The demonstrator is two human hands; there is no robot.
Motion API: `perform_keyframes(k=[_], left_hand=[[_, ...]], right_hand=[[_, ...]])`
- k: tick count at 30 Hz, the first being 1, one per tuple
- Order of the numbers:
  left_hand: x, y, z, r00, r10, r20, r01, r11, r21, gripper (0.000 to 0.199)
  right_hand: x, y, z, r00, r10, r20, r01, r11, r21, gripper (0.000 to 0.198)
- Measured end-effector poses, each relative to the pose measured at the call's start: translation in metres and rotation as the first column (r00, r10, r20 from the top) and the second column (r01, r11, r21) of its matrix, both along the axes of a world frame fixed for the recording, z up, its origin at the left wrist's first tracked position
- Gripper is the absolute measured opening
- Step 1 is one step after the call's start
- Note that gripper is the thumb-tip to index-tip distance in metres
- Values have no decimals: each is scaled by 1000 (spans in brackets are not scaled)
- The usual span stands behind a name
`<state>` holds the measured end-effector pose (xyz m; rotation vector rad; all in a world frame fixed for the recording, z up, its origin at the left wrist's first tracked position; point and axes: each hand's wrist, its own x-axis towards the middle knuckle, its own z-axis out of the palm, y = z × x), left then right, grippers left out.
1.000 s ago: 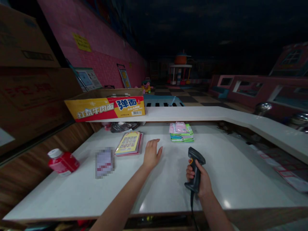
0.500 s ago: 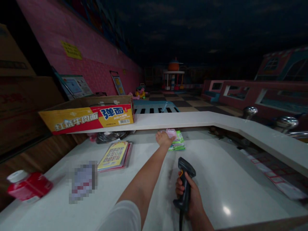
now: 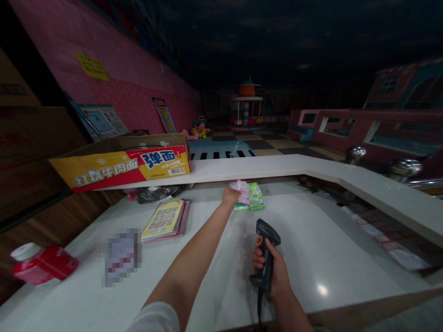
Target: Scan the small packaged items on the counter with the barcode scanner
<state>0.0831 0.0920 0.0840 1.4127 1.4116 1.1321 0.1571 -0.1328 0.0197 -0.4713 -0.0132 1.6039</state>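
Observation:
My left hand [image 3: 230,196] reaches to the far side of the white counter [image 3: 301,258], its fingers closed on the edge of a pink packet [image 3: 242,192]. That packet lies over a small pile of green packets [image 3: 256,194], one with a barcode facing up. In my right hand [image 3: 275,269], a black barcode scanner [image 3: 266,253] is held upright by its handle, its head tilted toward the pile. A finger rests by the scanner's yellow trigger, and the cord runs down toward the counter's near edge.
To the left lie a stack of booklets [image 3: 165,220], a blurred-out item [image 3: 121,256] and a red bottle with a white cap [image 3: 44,265]. A raised ledge [image 3: 249,168] borders the far side, bearing an open noodle carton [image 3: 128,166]. Papers [image 3: 387,240] lie under the ledge at right.
My left hand has shifted slightly left and now grips the pink packet's left edge, uncovering more of it. The scanner stays in my right hand, almost unmoved. The view has tilted slightly.

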Motion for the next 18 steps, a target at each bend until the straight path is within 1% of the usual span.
perform_keyframes(k=[2,3,4,5,6,9,11,15,18], left_hand=[[-24,-16,-12,997,5,82,-1,999,-49,32],[-39,-25,-19,979,-4,204,16,998,-53,34],[-56,-35,-28,949,-19,316,31,999,-31,38],[-73,-45,-36,923,-35,383,34,999,8,41],[-90,-54,-44,914,-51,403,37,998,42,44],[-130,-75,-67,928,-67,366,17,990,140,47],[-143,-83,-77,944,-53,325,-11,981,194,45],[-147,-84,-87,959,-2,283,-64,972,225,42],[-145,-82,-89,966,5,257,-63,973,222,39]], right_hand=[[1,0,-1,1000,-1,23,1,1000,7,33],[1,0,-2,999,-2,40,1,1000,10,32],[1,-1,-2,998,0,59,-1,1000,13,32],[1,-1,-2,997,4,79,-5,1000,16,32],[1,-1,-2,995,8,100,-10,1000,18,33],[-1,-3,0,986,18,166,-19,1000,6,33],[-2,-5,2,975,31,220,-28,999,-17,35],[-7,-9,8,927,45,372,-37,999,-29,41],[-15,-12,12,842,59,536,-42,998,-44,47]])
